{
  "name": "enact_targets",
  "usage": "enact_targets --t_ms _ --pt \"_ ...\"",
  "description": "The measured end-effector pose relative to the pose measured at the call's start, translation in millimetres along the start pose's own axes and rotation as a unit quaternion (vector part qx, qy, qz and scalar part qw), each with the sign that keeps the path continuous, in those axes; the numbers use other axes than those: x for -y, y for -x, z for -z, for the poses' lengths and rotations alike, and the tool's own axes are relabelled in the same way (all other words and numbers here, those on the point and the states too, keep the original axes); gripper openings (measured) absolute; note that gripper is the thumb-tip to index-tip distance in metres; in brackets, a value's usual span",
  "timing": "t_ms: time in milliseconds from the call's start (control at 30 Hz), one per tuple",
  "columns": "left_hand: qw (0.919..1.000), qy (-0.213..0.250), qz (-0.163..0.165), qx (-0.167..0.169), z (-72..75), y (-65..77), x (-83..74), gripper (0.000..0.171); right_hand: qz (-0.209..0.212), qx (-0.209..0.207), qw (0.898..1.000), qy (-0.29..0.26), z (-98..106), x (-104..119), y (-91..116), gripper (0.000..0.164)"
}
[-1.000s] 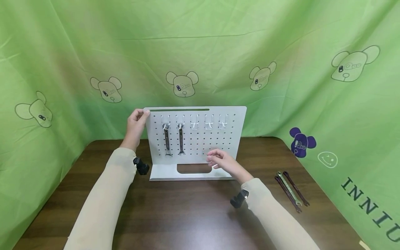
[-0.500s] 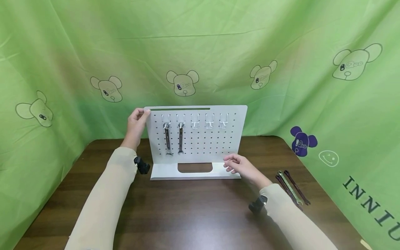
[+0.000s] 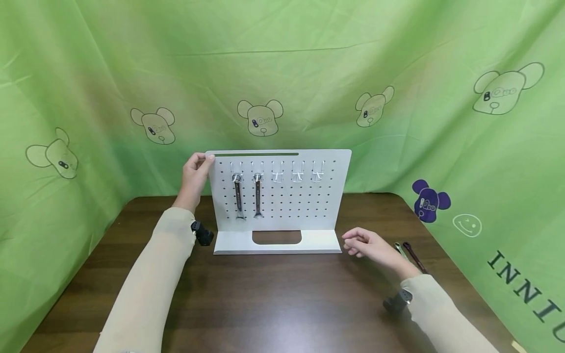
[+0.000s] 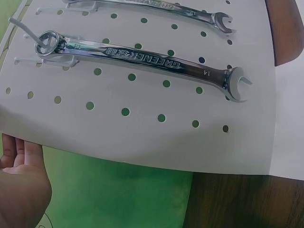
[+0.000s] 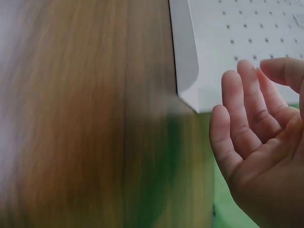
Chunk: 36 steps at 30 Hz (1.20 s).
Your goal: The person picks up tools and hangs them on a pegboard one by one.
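A white pegboard [image 3: 282, 201] stands upright on the table, with several clear hooks in a row. Two combination wrenches hang from the hooks at its left; the outer wrench [image 4: 142, 59] is marked 14 in the left wrist view. My left hand [image 3: 193, 179] pinches the board's upper left corner, thumb in front and fingers behind. Just right of the board's base, my right hand [image 3: 368, 246] is above the table with loosely bent fingers and nothing in them. Behind its forearm lie a silver wrench [image 3: 400, 250] and a dark wrench [image 3: 414, 257], partly hidden.
The brown wooden table [image 3: 282, 304] extends in front of the pegboard. A green curtain [image 3: 309, 73] with bear-head prints surrounds it at the back and both sides. Hooks toward the board's right, such as a clear hook [image 3: 318, 175], carry no wrench.
My right hand has moved right and toward me, from in front of the pegboard to beside its base. Its arm now covers part of the loose wrenches. The left hand keeps its hold.
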<state>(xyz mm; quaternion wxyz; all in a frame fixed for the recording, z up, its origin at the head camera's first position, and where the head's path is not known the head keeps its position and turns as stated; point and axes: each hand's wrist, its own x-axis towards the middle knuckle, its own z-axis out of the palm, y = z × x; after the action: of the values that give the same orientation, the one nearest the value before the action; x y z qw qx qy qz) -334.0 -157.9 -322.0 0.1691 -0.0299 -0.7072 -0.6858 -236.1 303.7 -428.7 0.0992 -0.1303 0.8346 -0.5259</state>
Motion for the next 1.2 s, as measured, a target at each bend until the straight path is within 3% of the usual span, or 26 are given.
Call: enact_targets --t_ms 300,867,1200 --pt "1.0000 0.006 -0.001 -0.001 -0.3 0.7 0.1 0.019 -0.013 -0.005 0.999 0.028 32 -15 37 0.037" --pt "1.0000 0.004 0.005 -0.001 -1.1 0.9 -0.3 0.018 -0.051 -0.041 0.995 0.076 71 -52 95 0.034" --pt "1.0000 0.002 0.000 0.000 -0.2 0.1 0.4 0.020 -0.043 -0.063 0.994 0.083 83 -61 107 0.031"
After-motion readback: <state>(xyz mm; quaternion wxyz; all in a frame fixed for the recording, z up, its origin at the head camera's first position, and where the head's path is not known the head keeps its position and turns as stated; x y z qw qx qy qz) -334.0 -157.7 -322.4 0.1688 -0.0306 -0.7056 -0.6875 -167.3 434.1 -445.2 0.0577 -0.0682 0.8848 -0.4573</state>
